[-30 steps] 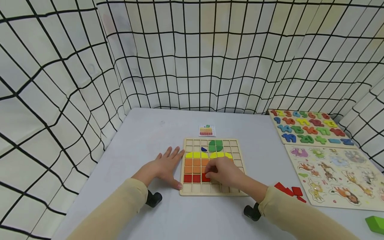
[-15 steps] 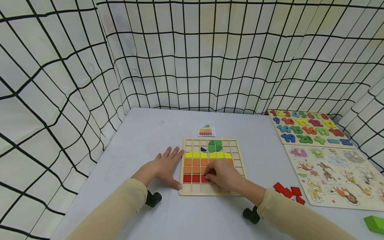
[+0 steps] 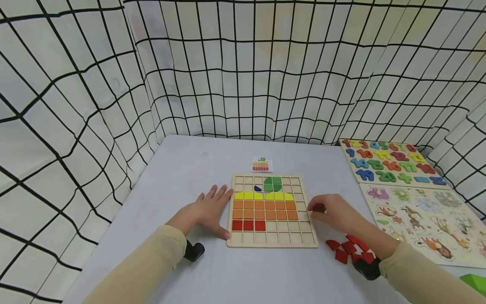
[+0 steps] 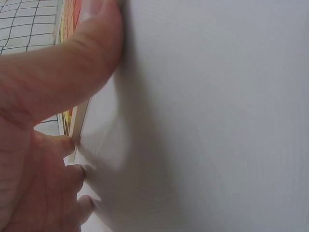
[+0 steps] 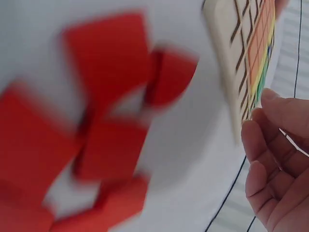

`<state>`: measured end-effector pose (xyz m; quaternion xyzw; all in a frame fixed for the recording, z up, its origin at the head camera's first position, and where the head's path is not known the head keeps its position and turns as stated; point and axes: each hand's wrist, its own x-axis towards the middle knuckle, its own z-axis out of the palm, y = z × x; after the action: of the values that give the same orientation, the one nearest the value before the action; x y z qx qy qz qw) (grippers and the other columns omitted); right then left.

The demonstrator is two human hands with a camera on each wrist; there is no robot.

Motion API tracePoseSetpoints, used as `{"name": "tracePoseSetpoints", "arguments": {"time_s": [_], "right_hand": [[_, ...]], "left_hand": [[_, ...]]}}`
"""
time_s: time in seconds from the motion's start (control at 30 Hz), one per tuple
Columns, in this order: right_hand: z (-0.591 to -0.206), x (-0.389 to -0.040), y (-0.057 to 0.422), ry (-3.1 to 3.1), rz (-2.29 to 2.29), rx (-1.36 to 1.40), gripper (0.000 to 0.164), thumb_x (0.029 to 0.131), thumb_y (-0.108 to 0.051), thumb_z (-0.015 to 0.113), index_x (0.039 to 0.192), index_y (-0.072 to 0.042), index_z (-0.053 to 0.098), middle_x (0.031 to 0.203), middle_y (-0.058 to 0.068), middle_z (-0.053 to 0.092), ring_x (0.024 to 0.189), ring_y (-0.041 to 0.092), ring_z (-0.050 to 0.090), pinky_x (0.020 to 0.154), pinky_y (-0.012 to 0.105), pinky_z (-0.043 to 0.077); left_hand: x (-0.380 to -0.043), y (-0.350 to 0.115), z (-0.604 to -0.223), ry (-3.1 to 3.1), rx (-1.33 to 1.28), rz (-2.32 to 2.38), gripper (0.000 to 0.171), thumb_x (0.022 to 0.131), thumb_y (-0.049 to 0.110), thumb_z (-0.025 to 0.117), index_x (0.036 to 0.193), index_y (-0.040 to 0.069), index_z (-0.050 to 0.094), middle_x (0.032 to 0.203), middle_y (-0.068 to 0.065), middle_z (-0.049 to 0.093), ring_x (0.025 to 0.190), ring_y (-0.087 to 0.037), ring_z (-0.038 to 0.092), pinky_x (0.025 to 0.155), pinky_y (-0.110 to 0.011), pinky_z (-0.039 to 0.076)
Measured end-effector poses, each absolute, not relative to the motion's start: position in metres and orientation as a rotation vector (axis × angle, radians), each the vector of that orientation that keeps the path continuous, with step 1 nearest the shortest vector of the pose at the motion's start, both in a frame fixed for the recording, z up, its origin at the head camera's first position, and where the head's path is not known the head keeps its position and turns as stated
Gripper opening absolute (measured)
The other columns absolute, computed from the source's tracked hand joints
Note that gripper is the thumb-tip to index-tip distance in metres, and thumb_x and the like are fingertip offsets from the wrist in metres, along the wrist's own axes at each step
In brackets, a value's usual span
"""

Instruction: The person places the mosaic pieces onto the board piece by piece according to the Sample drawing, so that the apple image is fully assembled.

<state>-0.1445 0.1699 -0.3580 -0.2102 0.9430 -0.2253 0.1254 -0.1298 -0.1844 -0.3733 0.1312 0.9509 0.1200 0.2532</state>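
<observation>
A wooden grid board (image 3: 306, 239) lies on the table with coloured tiles in its cells. Green tiles (image 3: 272, 184) and a small blue piece (image 3: 257, 188) sit near its top, above yellow, orange and red rows. Three red tiles (image 3: 248, 226) fill the left of the red row. My left hand (image 3: 206, 214) lies spread on the table, thumb and fingertips at the board's left edge. My right hand (image 3: 335, 212) hovers off the board's right edge, fingers loosely bent, nothing between them. Below it lie several loose red pieces (image 3: 341, 256), blurred in the right wrist view.
Behind the board lies a small picture card (image 3: 261, 164). To the right are a number puzzle board (image 3: 395, 184) and an animal puzzle board (image 3: 414, 259). A green block (image 3: 474, 283) sits at the right edge. Black netting (image 3: 243, 97) surrounds the table.
My right hand has let go of the third red tile, left in its cell, and moved right, off the board. More loose red pieces show under it. The left hand stays put.
</observation>
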Motion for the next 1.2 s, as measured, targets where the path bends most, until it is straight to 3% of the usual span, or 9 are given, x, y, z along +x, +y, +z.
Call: {"name": "tracePoseSetpoints", "arguments": {"time_s": [0.27,0.5,0.67,0.83,1.07,1.2], "right_hand": [[-0.354,-0.144,0.26,2.701,-0.558,-0.532,0.018,0.089,-0.006,0.077,0.107,-0.009,0.074,0.098,0.0,0.073,0.091,0.015,0.063,0.075,0.027,0.058],[-0.355,-0.138,0.299,2.609,-0.479,-0.427,0.028,0.084,-0.011,0.082,0.111,-0.009,0.073,0.103,0.0,0.073,0.097,0.019,0.065,0.086,0.045,0.059],[-0.356,-0.134,0.309,2.6,-0.434,-0.435,0.031,0.081,-0.012,0.085,0.109,-0.011,0.074,0.103,-0.001,0.073,0.097,0.019,0.064,0.086,0.048,0.059],[-0.356,-0.136,0.308,2.609,-0.417,-0.465,0.032,0.079,-0.011,0.087,0.107,-0.009,0.073,0.1,-0.002,0.072,0.094,0.017,0.062,0.084,0.043,0.059],[-0.36,-0.142,0.306,2.646,-0.395,-0.473,0.021,0.084,-0.008,0.081,0.103,-0.007,0.073,0.094,-0.002,0.071,0.091,0.018,0.063,0.085,0.045,0.059],[-0.364,-0.143,0.304,2.666,-0.394,-0.473,0.019,0.085,-0.008,0.081,0.1,-0.009,0.07,0.089,-0.004,0.068,0.087,0.016,0.06,0.079,0.036,0.058]], "left_hand": [[-0.131,-0.184,-0.375,2.588,0.348,0.316,0.127,0.072,0.053,0.087,0.165,0.008,0.012,0.173,-0.017,0.005,0.159,-0.045,-0.001,0.123,-0.069,0.009],[-0.131,-0.184,-0.375,2.593,0.342,0.317,0.129,0.071,0.054,0.088,0.165,0.008,0.012,0.173,-0.017,0.005,0.159,-0.045,-0.002,0.123,-0.07,0.009],[-0.132,-0.183,-0.376,2.596,0.348,0.315,0.129,0.071,0.054,0.088,0.165,0.008,0.013,0.173,-0.017,0.005,0.159,-0.044,-0.002,0.123,-0.069,0.009],[-0.132,-0.182,-0.375,2.591,0.347,0.32,0.128,0.071,0.053,0.088,0.165,0.008,0.012,0.173,-0.017,0.005,0.159,-0.044,-0.002,0.124,-0.069,0.009],[-0.132,-0.183,-0.374,2.59,0.35,0.315,0.128,0.072,0.053,0.088,0.165,0.008,0.012,0.173,-0.017,0.005,0.159,-0.044,-0.002,0.123,-0.069,0.009],[-0.131,-0.183,-0.374,2.585,0.347,0.315,0.127,0.072,0.053,0.087,0.165,0.008,0.012,0.173,-0.017,0.004,0.159,-0.044,-0.003,0.124,-0.069,0.008]]}}
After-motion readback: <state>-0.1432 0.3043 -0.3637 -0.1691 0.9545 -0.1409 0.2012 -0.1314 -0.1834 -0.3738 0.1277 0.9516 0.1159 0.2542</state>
